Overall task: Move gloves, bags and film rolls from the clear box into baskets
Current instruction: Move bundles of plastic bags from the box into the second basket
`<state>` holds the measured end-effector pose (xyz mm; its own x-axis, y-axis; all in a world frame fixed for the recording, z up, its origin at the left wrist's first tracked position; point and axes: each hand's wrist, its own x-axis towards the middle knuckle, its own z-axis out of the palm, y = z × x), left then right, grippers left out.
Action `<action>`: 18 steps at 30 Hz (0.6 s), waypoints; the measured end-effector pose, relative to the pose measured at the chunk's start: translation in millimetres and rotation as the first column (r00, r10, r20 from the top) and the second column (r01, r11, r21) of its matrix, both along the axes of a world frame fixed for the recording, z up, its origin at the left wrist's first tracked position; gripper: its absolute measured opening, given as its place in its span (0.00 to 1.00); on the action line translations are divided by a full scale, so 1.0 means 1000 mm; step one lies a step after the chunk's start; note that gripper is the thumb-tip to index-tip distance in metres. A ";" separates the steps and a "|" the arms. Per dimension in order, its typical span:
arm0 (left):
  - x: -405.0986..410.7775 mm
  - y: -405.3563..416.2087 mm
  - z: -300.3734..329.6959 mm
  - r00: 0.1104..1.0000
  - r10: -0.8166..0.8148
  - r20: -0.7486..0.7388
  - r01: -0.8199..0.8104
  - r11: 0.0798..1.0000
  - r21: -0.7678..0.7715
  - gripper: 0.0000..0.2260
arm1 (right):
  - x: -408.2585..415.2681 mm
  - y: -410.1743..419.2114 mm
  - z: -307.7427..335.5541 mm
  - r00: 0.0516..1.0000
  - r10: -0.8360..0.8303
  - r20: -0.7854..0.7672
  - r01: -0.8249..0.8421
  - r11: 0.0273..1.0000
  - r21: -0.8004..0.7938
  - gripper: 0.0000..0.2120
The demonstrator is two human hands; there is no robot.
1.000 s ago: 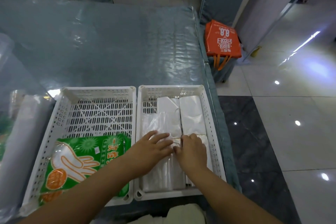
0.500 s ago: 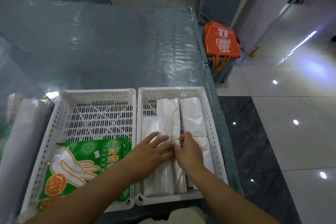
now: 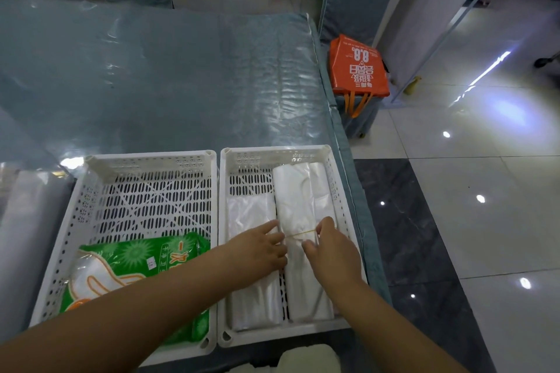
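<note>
Now that the bag bundles [image 3: 303, 221] lie straighter in the lower-right basket [image 3: 342, 179] than before, left hand [image 3: 260, 248] presses flat while right hand [image 3: 330, 251] pinches the rubber band [image 3: 300, 235], bags nearly settled.

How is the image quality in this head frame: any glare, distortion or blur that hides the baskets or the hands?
Head view: wide-angle bending curves the table edge; glare spots dot the glossy floor and the table's plastic cover; the light is dim and cool. Both baskets, left hand and right hand stay sharp.
</note>
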<state>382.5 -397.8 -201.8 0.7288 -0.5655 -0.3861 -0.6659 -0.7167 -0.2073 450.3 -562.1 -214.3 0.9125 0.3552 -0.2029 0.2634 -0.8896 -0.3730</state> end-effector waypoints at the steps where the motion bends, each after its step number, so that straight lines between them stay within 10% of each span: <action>1: 0.003 -0.001 0.000 1.000 -0.002 0.008 0.002 1.000 0.008 0.11 | 0.000 0.000 0.000 1.000 0.022 0.008 -0.021 1.000 -0.023 0.11; 18: 0.022 0.005 0.022 0.999 -0.028 -0.034 0.019 0.971 -0.238 0.14 | 0.009 -0.003 0.002 0.997 0.077 -0.016 -0.079 0.992 -0.095 0.13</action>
